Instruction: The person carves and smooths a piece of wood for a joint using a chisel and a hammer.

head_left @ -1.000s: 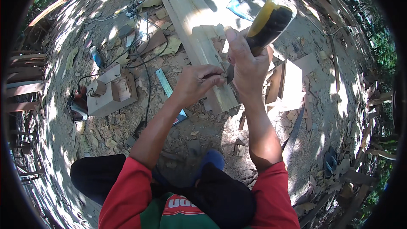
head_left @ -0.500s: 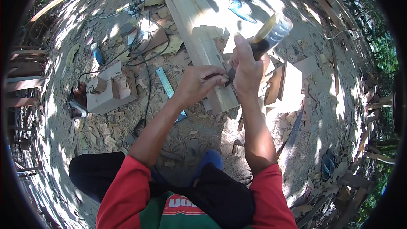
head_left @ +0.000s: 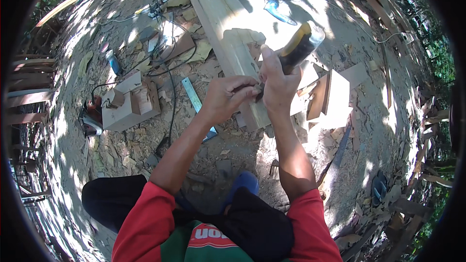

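Observation:
My right hand [head_left: 280, 85] is closed around the yellow-and-black handle of a chisel [head_left: 300, 43], held tilted with its dark blade downward at the near end of a long pale wooden board [head_left: 223, 24]. Beside that blade, my left hand [head_left: 228, 96] is closed, fingertips pinched on something too small and hidden to make out, resting against the board. A metal ruler [head_left: 191, 96] lies on the ground just left of the board, partly behind my left forearm.
Wooden blocks [head_left: 121, 114] sit at left by a power tool [head_left: 92, 119], more blocks [head_left: 335, 94] at right. Cables [head_left: 170, 73], a blue tool [head_left: 276, 12], a blue bottle [head_left: 113, 63], a long blade [head_left: 340, 150] and sandals [head_left: 378, 187] lie among wood scraps.
My right hand and the chisel handle have moved down, toward my body, over the last second. My left hand stays in nearly the same place at the board.

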Demonstrator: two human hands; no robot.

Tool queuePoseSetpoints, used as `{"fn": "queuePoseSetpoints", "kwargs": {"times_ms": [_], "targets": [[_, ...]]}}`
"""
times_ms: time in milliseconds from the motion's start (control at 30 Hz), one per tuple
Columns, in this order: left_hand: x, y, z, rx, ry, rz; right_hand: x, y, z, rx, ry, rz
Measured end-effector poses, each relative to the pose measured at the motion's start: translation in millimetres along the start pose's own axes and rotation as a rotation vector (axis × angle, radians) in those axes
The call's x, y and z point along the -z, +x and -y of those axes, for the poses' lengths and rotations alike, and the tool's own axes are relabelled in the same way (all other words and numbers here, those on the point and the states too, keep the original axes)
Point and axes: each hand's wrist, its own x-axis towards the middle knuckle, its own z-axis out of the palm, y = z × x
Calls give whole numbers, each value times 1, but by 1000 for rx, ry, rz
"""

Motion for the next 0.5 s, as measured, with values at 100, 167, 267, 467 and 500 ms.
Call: {"fn": "queuePoseSetpoints", "kwargs": {"times_ms": [100,167,267,467,500], "targets": [[1,-7,-1,12,18,2,-6,-7,31,8,185,11],[5,-8,3,28,6,-20,4,-9,21,63,89,-13],[23,-16,8,-82,-24,-142,35,8,25,244,-6,-42],[24,-36,6,-134,202,-164,60,-4,76,-335,-295,234],[21,-36,4,-112,167,-217,63,-9,70,-436,-298,349]]}}
